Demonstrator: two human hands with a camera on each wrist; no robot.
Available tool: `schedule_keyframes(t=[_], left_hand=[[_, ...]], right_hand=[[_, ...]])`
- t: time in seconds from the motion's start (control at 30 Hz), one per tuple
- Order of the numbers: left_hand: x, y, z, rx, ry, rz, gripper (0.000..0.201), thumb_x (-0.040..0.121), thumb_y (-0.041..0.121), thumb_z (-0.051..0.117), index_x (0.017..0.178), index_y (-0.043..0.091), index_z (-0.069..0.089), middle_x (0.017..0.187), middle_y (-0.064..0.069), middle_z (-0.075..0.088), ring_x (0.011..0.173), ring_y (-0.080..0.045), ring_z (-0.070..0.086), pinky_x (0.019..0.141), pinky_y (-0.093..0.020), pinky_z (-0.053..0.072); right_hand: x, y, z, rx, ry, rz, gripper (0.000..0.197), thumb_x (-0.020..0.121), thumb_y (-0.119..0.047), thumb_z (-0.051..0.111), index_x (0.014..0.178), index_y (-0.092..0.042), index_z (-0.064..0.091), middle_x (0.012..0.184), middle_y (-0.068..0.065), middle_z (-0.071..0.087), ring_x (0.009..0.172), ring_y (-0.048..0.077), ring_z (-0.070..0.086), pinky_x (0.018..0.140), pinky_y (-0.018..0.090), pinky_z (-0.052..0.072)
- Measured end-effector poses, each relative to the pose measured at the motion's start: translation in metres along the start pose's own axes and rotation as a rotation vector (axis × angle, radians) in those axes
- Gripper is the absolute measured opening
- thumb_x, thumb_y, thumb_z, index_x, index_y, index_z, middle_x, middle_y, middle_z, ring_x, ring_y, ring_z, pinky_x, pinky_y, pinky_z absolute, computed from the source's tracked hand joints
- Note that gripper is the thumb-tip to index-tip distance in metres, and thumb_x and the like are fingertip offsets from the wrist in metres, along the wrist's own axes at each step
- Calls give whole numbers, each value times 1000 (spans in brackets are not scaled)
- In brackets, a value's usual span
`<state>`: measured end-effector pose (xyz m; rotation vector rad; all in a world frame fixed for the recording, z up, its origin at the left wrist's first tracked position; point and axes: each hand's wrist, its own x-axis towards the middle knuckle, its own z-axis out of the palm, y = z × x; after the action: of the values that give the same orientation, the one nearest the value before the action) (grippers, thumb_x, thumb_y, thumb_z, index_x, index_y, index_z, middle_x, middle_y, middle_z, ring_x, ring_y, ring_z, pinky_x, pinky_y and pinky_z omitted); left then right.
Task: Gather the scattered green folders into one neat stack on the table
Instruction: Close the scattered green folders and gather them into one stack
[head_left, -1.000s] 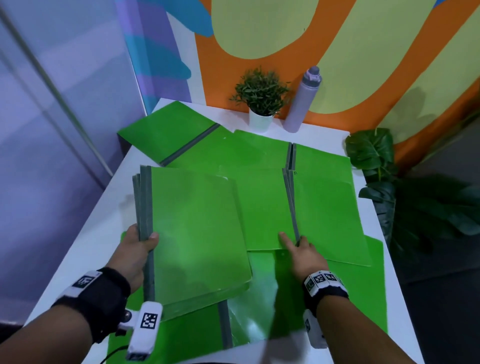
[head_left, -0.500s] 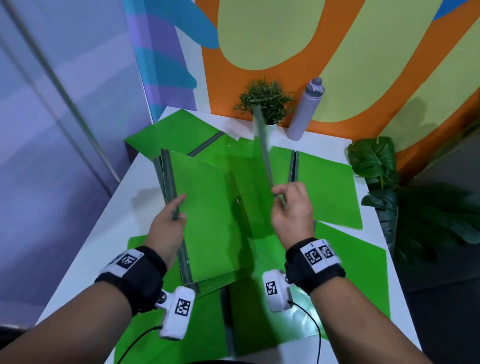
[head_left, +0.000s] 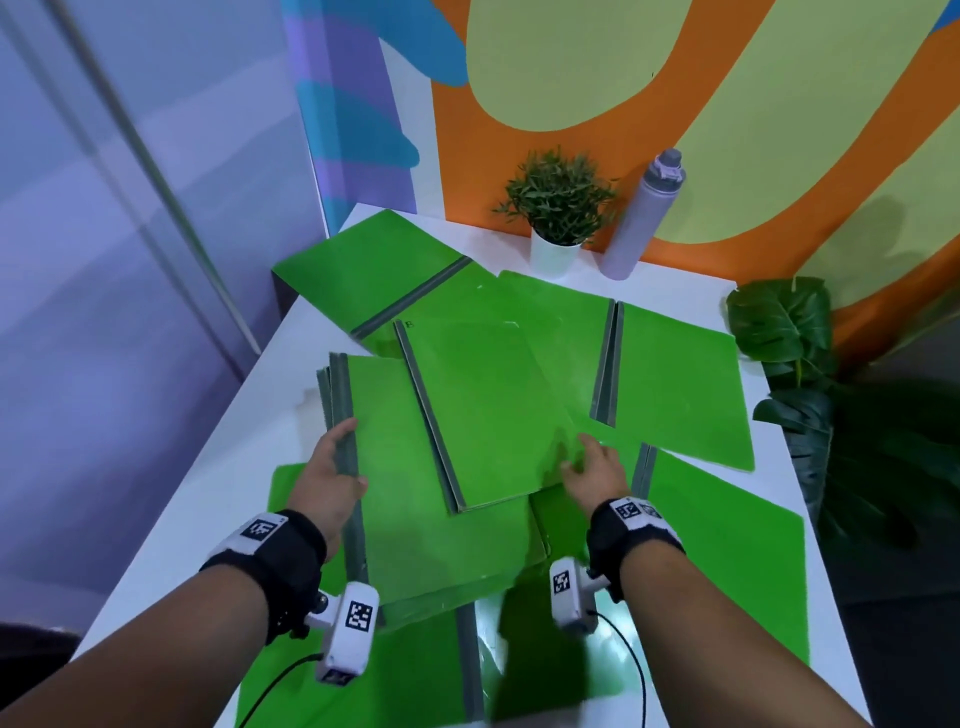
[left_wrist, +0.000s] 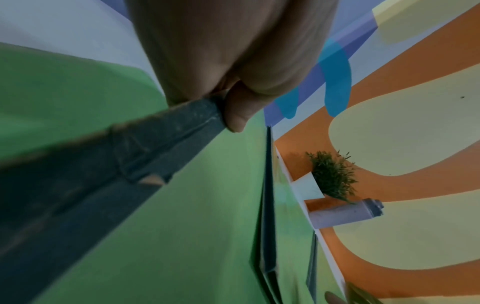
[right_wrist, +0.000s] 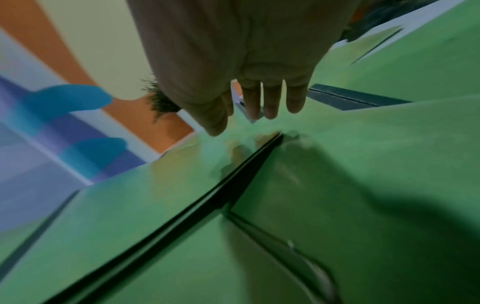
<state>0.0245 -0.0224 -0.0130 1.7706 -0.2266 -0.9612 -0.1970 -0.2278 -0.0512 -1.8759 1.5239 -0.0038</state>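
Straight fingers (right_wrist: 270, 102) hover over green folders (right_wrist: 155, 205).

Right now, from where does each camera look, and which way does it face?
Head: on the head, facing forward and down at the table; shows both forearms, left hand and right hand.
Left wrist: faces along the hand; thumb and fingers grip the stack by its grey spine.
Right wrist: faces along straight fingers over the top folder.
All three show the potted plant.
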Motion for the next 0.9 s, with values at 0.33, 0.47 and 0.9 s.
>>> schedule_keyframes(t=[0.33, 0.47, 0.9], left_hand=[[10, -6, 10, -65, -42, 41, 75, 94, 4, 52, 151, 39, 17, 163, 1, 13, 148, -25, 16, 116, -48, 20], [11, -13, 9, -3, 9, 54, 97, 83, -2, 65, 150, 41, 10, 159, -1, 26, 143, -27, 28, 114, -50, 26], [-3, 61, 21, 141, -318, 391, 62, 91, 10, 59, 145, 23, 31, 147, 13, 38, 136, -12, 35, 113, -36, 25]], right_hand=[[-52, -51, 56, -576, -534, -515, 106, 76, 6, 52, 141, -59, 0, 157, -16, -20, 146, 28, -12, 111, 68, 5], [-80, -44, 63, -549, -491, -669, 91, 79, -5, 55, 139, -60, 14, 159, -13, 4, 144, 27, 8, 113, 62, 16], [-30, -24, -65, 836, -8, -124, 34, 78, -40, 71, 80, -37, 37, 85, -18, 35, 82, 0, 38, 87, 33, 34]])
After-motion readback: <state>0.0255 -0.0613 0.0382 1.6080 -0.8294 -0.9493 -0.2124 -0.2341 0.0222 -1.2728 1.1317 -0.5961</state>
